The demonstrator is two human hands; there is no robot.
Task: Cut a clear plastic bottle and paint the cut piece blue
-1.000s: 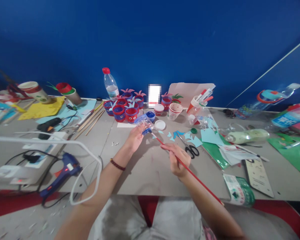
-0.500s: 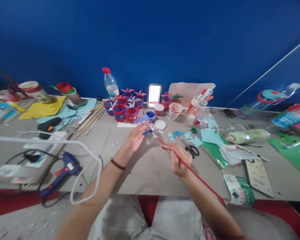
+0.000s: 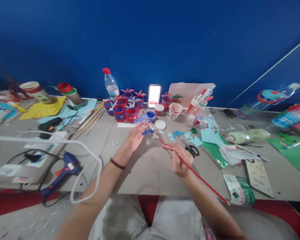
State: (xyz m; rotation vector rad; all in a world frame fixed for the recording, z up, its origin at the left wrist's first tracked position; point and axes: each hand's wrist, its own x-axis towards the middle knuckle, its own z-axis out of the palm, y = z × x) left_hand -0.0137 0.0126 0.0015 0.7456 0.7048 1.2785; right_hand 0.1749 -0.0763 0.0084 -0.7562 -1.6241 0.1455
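My left hand is closed around a clear plastic bottle piece, which has blue paint along its lower edge. In my right hand is a long red paintbrush, its tip touching or very near the painted edge. Just behind the plastic piece stands an open pot of blue paint, with a white lid lying to its right. Several red and blue painted cups with eyes and leaf-shaped tops are grouped behind my left hand.
Black-handled scissors lie among light blue paper scraps to the right. At left are a blue glue gun, a power strip and a white cable looping over my left forearm. A water bottle stands by the wall.
My right hand and the paintbrush have shifted slightly right and down. My left hand keeps the plastic piece in almost the same place.
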